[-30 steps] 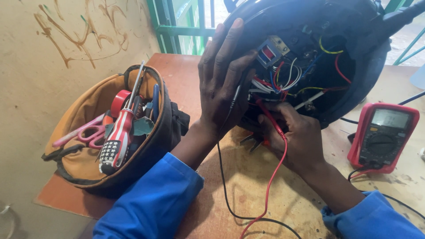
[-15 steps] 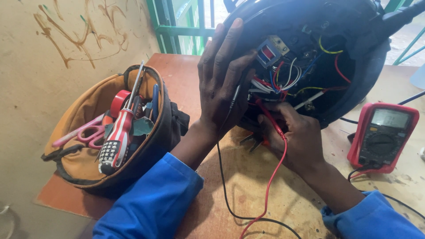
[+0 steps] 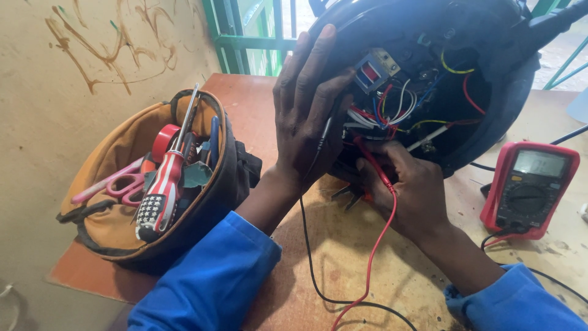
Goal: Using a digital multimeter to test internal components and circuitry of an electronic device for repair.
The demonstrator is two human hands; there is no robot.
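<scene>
A yellow wall [image 3: 73, 73] with brown scribbles stands at the left, and green bars [image 3: 245, 37] stand at the back. The brown wooden table [image 3: 343, 270] is scratched and dusty. On it leans a big round black machine [image 3: 502, 92], open, with many coloured wires inside. A tool bag [image 3: 202, 202] sits at the left. A red meter [image 3: 531, 187] lies at the right. The left hand [image 3: 306, 116] presses a black probe [image 3: 323, 138] against the machine, fingers spread. The right hand [image 3: 410, 190] pinches a red probe [image 3: 370, 160] at the wires
</scene>
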